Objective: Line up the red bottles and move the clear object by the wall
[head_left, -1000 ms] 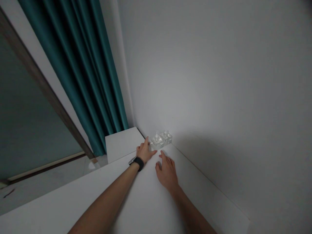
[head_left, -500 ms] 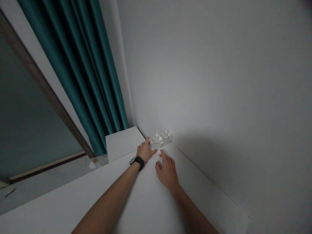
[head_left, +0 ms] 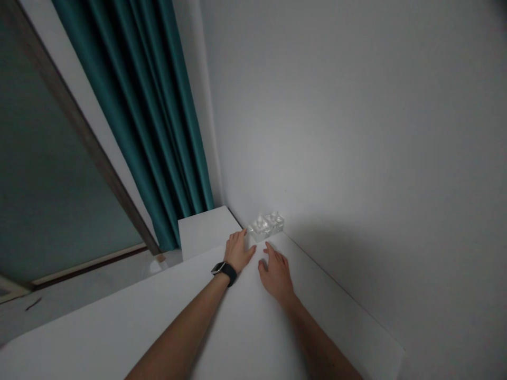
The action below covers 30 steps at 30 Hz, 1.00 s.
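Observation:
A clear, see-through plastic block-like holder [head_left: 266,226] with rounded, knobby tops sits at the far corner of the white table [head_left: 237,327], up against the wall. My left hand [head_left: 238,253] has a dark watch on its wrist. Its thumb and fingers are spread, with the fingertips at the holder's left end; whether they touch it I cannot tell. My right hand [head_left: 276,272] hovers or rests low over the table just in front of the holder, fingers loosely bent and apart, holding nothing. What the holder contains is too unclear to make out.
A lower white cabinet top [head_left: 208,230] adjoins the table's far left side. Behind it hangs a teal curtain [head_left: 158,132]. The bare wall [head_left: 336,132] runs along the table's right edge. A brown-framed glass panel [head_left: 51,184] stands at left above the pale floor [head_left: 91,295].
The view has shifted slightly, so the scene sits a little further right. My left hand has drawn back slightly from the holder. My right hand keeps about the same place before it.

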{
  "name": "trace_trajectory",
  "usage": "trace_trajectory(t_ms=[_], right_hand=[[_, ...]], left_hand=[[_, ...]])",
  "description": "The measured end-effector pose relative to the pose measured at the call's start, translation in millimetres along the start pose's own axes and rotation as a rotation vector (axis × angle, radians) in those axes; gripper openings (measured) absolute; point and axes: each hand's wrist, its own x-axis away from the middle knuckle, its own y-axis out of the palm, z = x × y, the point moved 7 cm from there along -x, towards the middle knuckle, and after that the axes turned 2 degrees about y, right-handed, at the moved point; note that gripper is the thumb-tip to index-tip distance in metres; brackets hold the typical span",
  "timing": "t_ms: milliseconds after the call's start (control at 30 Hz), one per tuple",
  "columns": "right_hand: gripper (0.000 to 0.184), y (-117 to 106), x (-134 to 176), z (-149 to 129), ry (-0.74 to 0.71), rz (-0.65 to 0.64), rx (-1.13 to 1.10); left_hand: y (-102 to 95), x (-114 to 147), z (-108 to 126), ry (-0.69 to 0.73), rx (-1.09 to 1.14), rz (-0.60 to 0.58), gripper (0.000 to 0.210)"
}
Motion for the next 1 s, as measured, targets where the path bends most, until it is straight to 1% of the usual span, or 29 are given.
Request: trace_trajectory(t_ms=[133,233,400,667,833,1000], right_hand=[[0.045,-2,2,0,-0.019,0.017,0.013],[0.039,-2,2,0,-0.036,0.031,0.010],[0.029,-2,3,0,-0.068,0.046,0.012],[0.026,-9,12,-6,-0.112,0.077,0.020],[0.024,-6,31,-15,-0.148,0.058,0.011],[0.025,-7,43,-20,-0.156,0.054,-0.005]], left_hand=[[-6.6,11,2,-0.006,-0.053,-0.010,0.024],[-9.4,19,4,0.016,-0.078,-0.029,0.012],[-14.7,37,10,0.059,-0.129,-0.059,0.012],[-26.8,73,25,0.132,-0.156,-0.107,0.019],[-37.1,98,26,0.173,-0.114,-0.147,0.020],[-52.9,116,20,0.161,-0.065,-0.172,0.019]])
